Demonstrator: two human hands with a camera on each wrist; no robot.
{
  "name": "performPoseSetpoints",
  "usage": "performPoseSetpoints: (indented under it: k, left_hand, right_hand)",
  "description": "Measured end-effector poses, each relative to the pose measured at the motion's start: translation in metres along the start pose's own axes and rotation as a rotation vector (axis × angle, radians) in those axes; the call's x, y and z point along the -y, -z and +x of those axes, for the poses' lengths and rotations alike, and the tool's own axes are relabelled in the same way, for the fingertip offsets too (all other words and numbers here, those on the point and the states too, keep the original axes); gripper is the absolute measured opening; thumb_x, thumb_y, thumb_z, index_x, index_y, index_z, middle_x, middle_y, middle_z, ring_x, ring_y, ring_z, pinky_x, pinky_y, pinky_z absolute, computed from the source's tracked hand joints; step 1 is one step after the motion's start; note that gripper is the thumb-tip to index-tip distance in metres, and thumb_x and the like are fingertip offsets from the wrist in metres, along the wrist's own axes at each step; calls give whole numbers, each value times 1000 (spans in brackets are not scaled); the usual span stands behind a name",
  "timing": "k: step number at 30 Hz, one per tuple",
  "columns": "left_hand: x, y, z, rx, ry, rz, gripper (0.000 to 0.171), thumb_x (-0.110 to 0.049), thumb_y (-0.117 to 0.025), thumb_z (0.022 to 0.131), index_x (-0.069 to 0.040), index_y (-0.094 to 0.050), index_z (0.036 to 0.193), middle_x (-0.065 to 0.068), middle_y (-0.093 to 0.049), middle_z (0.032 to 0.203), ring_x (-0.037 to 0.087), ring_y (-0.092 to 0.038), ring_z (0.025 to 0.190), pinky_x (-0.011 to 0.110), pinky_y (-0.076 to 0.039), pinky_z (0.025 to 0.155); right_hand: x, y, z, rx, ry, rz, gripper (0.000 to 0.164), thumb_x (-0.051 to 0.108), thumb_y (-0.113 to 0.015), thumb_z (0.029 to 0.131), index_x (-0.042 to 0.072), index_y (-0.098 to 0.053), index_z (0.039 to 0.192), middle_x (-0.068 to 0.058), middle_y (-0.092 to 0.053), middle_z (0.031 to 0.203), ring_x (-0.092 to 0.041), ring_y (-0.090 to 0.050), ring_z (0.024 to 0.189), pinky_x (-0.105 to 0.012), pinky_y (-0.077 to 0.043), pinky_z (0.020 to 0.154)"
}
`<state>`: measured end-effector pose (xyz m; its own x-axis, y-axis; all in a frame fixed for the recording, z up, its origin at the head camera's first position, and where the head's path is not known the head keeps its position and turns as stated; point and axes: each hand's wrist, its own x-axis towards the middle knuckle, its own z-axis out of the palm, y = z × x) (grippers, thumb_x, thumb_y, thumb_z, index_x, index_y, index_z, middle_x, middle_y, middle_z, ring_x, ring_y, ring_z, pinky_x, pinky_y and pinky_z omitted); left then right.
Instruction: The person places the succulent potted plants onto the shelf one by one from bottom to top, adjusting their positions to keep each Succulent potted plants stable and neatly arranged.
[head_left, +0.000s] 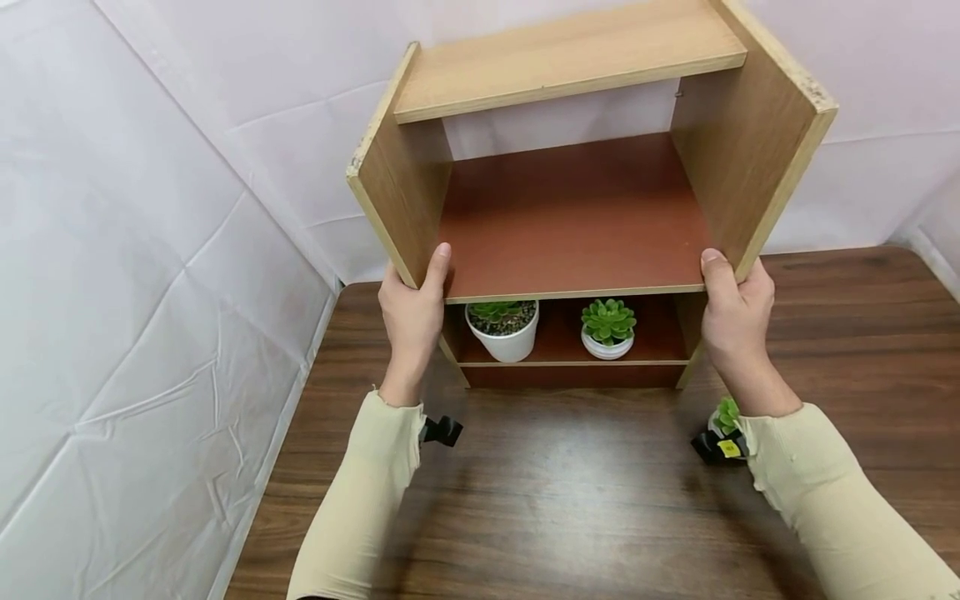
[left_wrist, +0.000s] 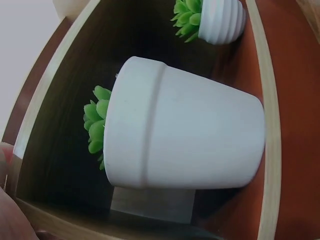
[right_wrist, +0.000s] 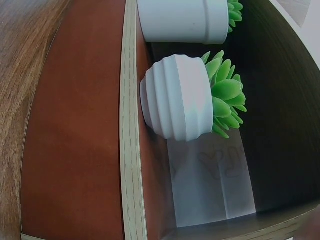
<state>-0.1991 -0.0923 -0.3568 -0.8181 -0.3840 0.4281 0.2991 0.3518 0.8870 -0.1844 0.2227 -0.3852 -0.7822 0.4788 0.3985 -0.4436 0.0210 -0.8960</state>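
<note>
Open tan box-shaped shelf unit in wood-look board (head_left: pixel 757 154), top centre of head view: panels finished smooth, end edges worn rough. Its flat red-brown middle board (head_left: pixel 573 221) is smooth-faced, low sheen. Dark brown wood-grain table (head_left: pixel 570 508), lower frame: glare is reflected, semi-gloss. Creased white sheeting (head_left: pixel 127 275), frame left: soft sheen. Tapered round white pot (left_wrist: pixel 190 127), centre of left wrist view: smooth, matt. Squat white pot (right_wrist: pixel 175 97), centre of right wrist view: ridged, matt. Green rosette plant (right_wrist: pixel 229 97) beside its rim: plastic-looking.

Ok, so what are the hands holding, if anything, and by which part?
The shelf: the left hand grips its left side panel, the right hand its right side panel, both beside the middle board's front corners.
</note>
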Motion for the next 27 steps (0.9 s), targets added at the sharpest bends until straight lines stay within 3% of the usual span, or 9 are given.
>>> performPoseSetpoints:
  k: [6,12,20,27]
  left_hand:
    - [0,-3,1,-25,18,-52,45,-39,-78,85,-3,-67,109,6,-69,93,18,-63,90,35,-47,83]
    - [1,-6,1,-57,24,-96,35,-27,-75,90,1,-67,110,10,-71,92,19,-66,88,32,-48,83]
    - [-1,-10,1,-69,58,-68,31,-20,-69,93,5,-67,111,15,-70,98,22,-65,91,35,-48,84]
    - [-1,-10,1,-52,49,-33,29,-18,-68,94,6,-66,112,16,-69,98,24,-64,92,39,-48,84]
  right_hand:
    - [-2,-1,-1,6,-14,23,10,12,-59,95,11,-69,91,2,-65,78,-13,-56,78,-24,-40,76]
    - [-1,-2,-1,3,-5,19,10,11,-59,94,9,-69,91,3,-64,77,-13,-55,77,-24,-39,76]
    - [-1,-1,-1,-2,-13,56,10,11,-60,94,8,-69,91,1,-64,76,-13,-56,75,-24,-40,75]
    - [-2,0,0,-8,-11,76,10,10,-61,93,11,-70,91,1,-65,77,-13,-57,76,-24,-40,76]
